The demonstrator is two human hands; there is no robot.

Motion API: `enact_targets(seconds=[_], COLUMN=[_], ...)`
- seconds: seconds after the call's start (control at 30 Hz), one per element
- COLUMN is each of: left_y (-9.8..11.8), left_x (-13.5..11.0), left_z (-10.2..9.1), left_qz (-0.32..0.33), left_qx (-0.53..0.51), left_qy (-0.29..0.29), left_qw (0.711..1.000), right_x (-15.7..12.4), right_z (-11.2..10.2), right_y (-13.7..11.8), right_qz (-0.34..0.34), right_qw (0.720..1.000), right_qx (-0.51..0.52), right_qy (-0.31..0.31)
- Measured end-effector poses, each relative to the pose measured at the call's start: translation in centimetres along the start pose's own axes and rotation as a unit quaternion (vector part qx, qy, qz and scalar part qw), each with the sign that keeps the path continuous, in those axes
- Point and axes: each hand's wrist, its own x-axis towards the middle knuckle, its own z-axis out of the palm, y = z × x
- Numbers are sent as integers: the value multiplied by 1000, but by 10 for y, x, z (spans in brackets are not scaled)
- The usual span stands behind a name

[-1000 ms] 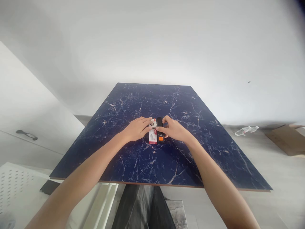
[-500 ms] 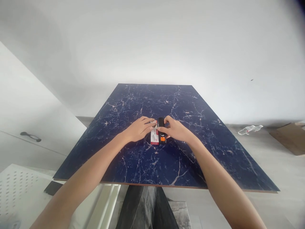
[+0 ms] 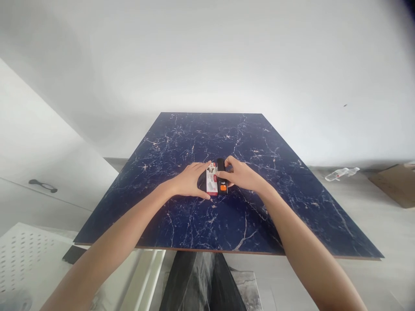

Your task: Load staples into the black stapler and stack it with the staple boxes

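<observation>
A small white and red box (image 3: 212,184) lies in the middle of a dark blue marbled table (image 3: 181,224). Right beside it lies a black stapler-like device with an orange button (image 3: 221,183). My left hand (image 3: 190,181) cups the box from the left, with the thumb at its near end and the fingers at its far end. My right hand (image 3: 240,175) closes on the black device from the right, fingers over its top.
A white cabinet with a dark handle (image 3: 43,185) stands at the left. A white perforated panel (image 3: 22,255) lies at the lower left. On the floor to the right are a clear plastic bottle (image 3: 341,173) and a piece of cardboard (image 3: 395,184). My legs show under the table's near edge.
My left hand has slid to the box's left side, and its thumb now sits at the near end. The box and black device have stayed together in place.
</observation>
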Motion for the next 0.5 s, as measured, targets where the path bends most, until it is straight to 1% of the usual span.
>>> enact_targets(seconds=[0.17,0.3,0.37,0.4,0.5], left_y=[3,5,10,14,33], left_x=[-2,4,17,26,70], left_z=[1,3,4,6,14], left_qz=[-9,-13,-11,-10,-3], left_qx=[-1,5,12,16,25], left_qy=[15,19,18,16,-2], left_qw=[1000,1000,1000,1000,1000], right_x=[3,3,-2,-5,-19], right_z=[1,0,-6,-10,-30], right_y=[6,12,19,24,46], right_qz=[10,32,41,44,45], right_qw=[1000,999,998,996,980], right_qx=[15,21,7,-12,-79], right_qy=[3,28,55,78,176])
